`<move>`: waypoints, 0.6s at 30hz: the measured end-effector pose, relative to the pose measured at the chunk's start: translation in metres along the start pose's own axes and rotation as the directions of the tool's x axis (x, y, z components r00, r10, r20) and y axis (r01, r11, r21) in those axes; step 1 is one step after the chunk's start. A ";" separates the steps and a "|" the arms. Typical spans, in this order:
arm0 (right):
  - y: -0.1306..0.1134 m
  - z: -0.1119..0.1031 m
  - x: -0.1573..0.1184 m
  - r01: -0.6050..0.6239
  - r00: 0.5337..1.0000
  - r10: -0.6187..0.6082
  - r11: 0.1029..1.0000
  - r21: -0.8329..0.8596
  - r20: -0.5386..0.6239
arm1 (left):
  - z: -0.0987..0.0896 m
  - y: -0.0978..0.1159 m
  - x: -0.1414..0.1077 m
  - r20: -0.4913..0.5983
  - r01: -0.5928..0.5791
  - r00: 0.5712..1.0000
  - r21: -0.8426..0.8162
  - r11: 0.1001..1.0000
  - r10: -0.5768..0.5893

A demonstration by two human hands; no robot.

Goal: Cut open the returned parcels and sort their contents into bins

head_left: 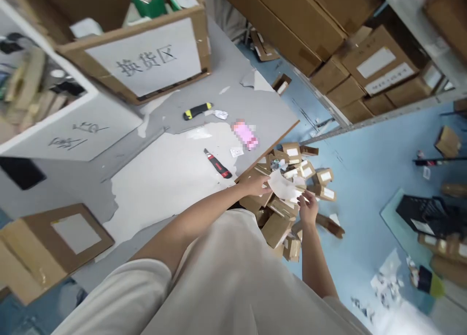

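A curved white sheet of paper (282, 186) is stretched between my hands, past the table's right edge and above a heap of cardboard boxes. My left hand (258, 185) pinches its left end. At the opposite end, the fingers of my right hand (308, 206) are closed on the paper. On the table near my left forearm lies a red and black utility knife (218, 164). Farther back are a yellow and black utility knife (197, 111), a crumpled white scrap (221, 114) and a blurred-out pink item (245, 134).
Small cardboard boxes (276, 230) are heaped below the table edge. A large labelled carton (138, 58) and a white bin (69, 131) occupy the table's left side, with a closed box (58, 242) nearer me. Shelving with cartons (379, 62) runs along the right.
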State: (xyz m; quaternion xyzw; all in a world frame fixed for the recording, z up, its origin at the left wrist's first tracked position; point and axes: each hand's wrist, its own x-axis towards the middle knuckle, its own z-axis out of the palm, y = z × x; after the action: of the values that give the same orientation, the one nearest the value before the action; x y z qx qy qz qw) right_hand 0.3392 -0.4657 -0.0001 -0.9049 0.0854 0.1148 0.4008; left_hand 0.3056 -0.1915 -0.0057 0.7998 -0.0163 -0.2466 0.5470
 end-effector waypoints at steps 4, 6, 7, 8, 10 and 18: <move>-0.081 0.063 0.050 0.346 0.867 -0.269 0.930 -0.120 0.419 | -0.052 -0.033 -0.067 -0.338 0.173 0.929 0.042 0.984 -0.149; -0.128 0.103 0.064 0.626 0.663 -0.407 0.762 -0.166 0.629 | -0.068 -0.055 -0.119 -0.525 0.275 0.810 -0.055 0.960 -0.262; -0.151 0.126 0.066 0.752 0.534 -0.439 0.637 -0.169 0.723 | -0.071 -0.066 -0.148 -0.612 0.318 0.721 -0.127 0.940 -0.326; -0.173 0.149 0.066 0.856 0.402 -0.437 0.491 -0.161 0.805 | -0.069 -0.078 -0.180 -0.687 0.353 0.609 -0.215 0.911 -0.398; -0.213 0.195 0.054 0.977 0.173 -0.349 0.182 -0.115 0.921 | -0.047 -0.100 -0.248 -0.773 0.377 0.325 -0.423 0.824 -0.545; -0.325 0.379 -0.129 0.881 -0.399 0.153 -0.208 0.425 0.904 | 0.150 -0.122 -0.416 -0.140 -0.472 -0.440 -0.805 0.360 -0.887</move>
State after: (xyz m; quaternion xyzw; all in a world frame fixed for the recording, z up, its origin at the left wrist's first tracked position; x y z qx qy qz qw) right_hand 0.2424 0.0400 0.0178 -0.4394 -0.8161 0.3276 -0.1833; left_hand -0.1507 -0.1495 0.0016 0.1893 0.8090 0.3432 0.4380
